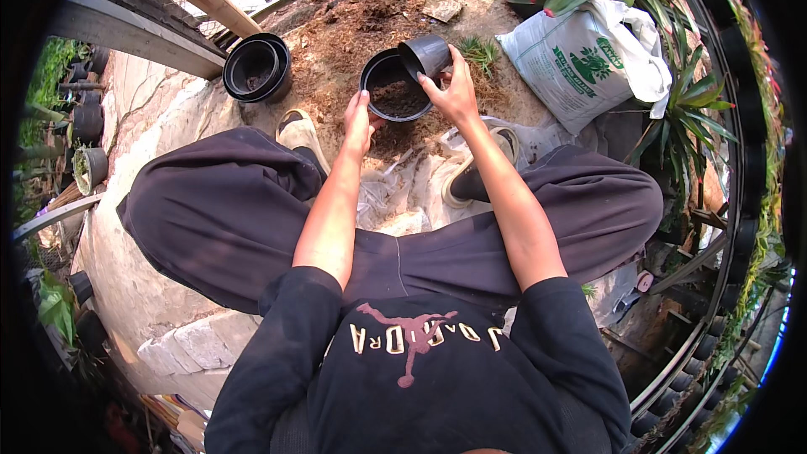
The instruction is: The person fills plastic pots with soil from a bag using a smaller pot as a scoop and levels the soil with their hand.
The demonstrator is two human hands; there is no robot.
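Observation:
In front of me is a round black plastic plant pot (396, 118) with dark soil (394, 93) inside. My left hand (360, 123) grips its near left rim, thumb on top. My right hand (455, 89) holds a smaller black plastic pot (429, 53), tilted over the right side of the larger one, its mouth facing down and left. The inside of the small pot is mostly hidden. Just right of it, a small grassy plant (479, 53) lies on the ground, with brown fibrous roots or litter below it.
Nested black pots (280, 85) stand at the left by wooden posts (145, 34). Loose brown potting mix (372, 19) covers the ground ahead, with a flat stone (442, 5). A white printed sack (574, 63) and spiky bromeliads (684, 101) stand at the right. Crumpled clear plastic (378, 192) lies between my feet.

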